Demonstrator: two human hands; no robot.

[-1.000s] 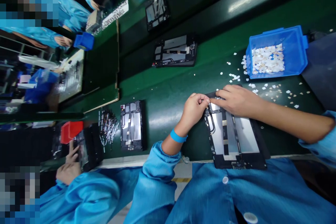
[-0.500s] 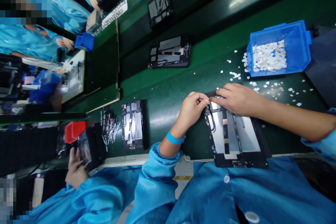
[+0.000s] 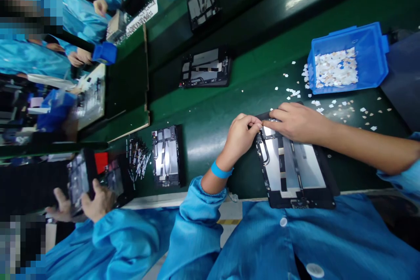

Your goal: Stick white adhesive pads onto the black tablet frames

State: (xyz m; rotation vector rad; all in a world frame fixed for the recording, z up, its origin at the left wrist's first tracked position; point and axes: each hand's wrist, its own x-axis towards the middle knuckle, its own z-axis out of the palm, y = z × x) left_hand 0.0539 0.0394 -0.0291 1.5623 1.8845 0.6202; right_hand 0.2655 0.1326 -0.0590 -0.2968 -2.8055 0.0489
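An opened tablet (image 3: 308, 173) with silvery panels, black ribbon cables and a dark frame lies in front of me, its near edge against my blue smock. At its far left corner my left hand (image 3: 242, 134), with a blue band at the wrist, is closed in a pinch. Whatever its fingertips hold is too small to make out. My right hand (image 3: 295, 121) reaches across the tablet's far edge, fingers bent together, its fingertips meeting the left ones at that corner. Anything between them is hidden.
Right of centre sits a blue bin (image 3: 370, 63) of white scraps, with loose scraps (image 3: 295, 93) around it. Other opened units (image 3: 166, 155) and a tablet (image 3: 206, 68) lie leftward. A pile of thin metallic pieces (image 3: 138, 157) and a co-worker's hand (image 3: 98, 201) are at left.
My hands stay at the tablet's corner with hardly any shift. The tablet beyond has slid slightly left. The co-worker at left now has both hands at a dark unit.
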